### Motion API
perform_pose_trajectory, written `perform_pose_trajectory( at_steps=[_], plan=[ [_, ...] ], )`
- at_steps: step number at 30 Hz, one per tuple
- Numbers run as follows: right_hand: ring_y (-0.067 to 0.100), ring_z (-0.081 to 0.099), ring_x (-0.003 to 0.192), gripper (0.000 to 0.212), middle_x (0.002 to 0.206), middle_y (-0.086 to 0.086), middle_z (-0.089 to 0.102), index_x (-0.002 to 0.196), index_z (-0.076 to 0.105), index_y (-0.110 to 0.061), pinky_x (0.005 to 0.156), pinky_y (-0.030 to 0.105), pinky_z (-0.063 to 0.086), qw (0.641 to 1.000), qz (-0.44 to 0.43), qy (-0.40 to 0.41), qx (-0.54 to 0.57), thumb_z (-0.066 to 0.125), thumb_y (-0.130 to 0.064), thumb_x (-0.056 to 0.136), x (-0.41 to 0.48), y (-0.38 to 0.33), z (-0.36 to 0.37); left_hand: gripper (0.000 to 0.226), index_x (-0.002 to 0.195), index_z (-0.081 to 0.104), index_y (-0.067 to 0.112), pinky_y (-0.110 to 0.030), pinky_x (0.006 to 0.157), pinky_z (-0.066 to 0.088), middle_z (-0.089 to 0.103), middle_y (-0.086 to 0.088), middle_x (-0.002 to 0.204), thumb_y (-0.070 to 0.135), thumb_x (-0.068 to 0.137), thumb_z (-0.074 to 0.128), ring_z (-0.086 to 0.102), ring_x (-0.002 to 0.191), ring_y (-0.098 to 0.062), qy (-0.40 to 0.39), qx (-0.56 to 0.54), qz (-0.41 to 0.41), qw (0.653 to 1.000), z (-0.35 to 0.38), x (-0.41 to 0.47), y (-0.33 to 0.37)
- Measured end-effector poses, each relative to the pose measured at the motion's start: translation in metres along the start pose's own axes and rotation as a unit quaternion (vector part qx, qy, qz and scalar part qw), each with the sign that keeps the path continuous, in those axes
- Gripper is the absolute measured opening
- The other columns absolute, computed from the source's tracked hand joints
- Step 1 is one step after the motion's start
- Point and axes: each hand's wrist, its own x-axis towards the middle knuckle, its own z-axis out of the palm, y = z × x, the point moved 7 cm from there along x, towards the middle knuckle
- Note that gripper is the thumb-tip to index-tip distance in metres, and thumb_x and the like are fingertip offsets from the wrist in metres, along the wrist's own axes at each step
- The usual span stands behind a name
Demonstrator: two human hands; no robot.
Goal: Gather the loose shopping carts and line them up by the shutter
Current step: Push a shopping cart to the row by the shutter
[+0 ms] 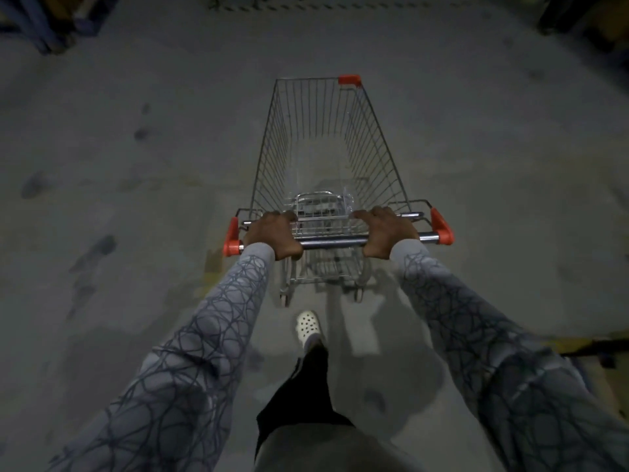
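A wire shopping cart (377, 144) with red corner caps stands on the concrete floor straight ahead of me, its basket holding nothing. My left hand (272, 235) grips the left part of the cart's handle bar (332, 241). My right hand (386, 231) grips the right part of the same bar. Both arms wear grey patterned sleeves. No shutter is in view.
Stained grey concrete floor (136, 165) spreads to the left and ahead. Dark racking (44, 25) stands at the far left and dark shapes (585, 22) at the far right. A yellow-edged object (585, 349) lies low on the right. My foot in a white clog (308, 327) is behind the cart.
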Motion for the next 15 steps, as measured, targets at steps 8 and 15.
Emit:
perform_pose_trajectory(
  at_steps=[8, 15],
  plan=[
    [0.028, 0.044, 0.135, 0.093, 0.144, 0.003, 0.048, 0.151, 0.032, -0.040, 0.105, 0.050, 0.045, 0.999, 0.040, 0.010, 0.008, 0.069, -0.038, 0.066, 0.175, 0.039, -0.088, 0.093, 0.136, 0.052, 0.035, -0.041, 0.087, 0.051, 0.062, -0.006, 0.122, 0.042, 0.047, 0.079, 0.061, 0.112, -0.030, -0.012, 0.001, 0.022, 1.000, -0.071, 0.209, 0.015],
    [0.032, 0.051, 0.124, 0.089, 0.131, 0.006, 0.054, 0.150, 0.039, -0.037, 0.096, 0.050, 0.051, 0.998, 0.038, 0.055, 0.007, 0.060, -0.042, 0.064, 0.311, 0.071, -0.144, 0.089, 0.137, 0.048, 0.036, -0.038, 0.091, 0.048, 0.056, -0.004, 0.129, 0.038, 0.052, 0.076, 0.056, 0.121, -0.027, -0.024, -0.007, 0.026, 0.999, -0.121, 0.362, 0.023]
  ],
)
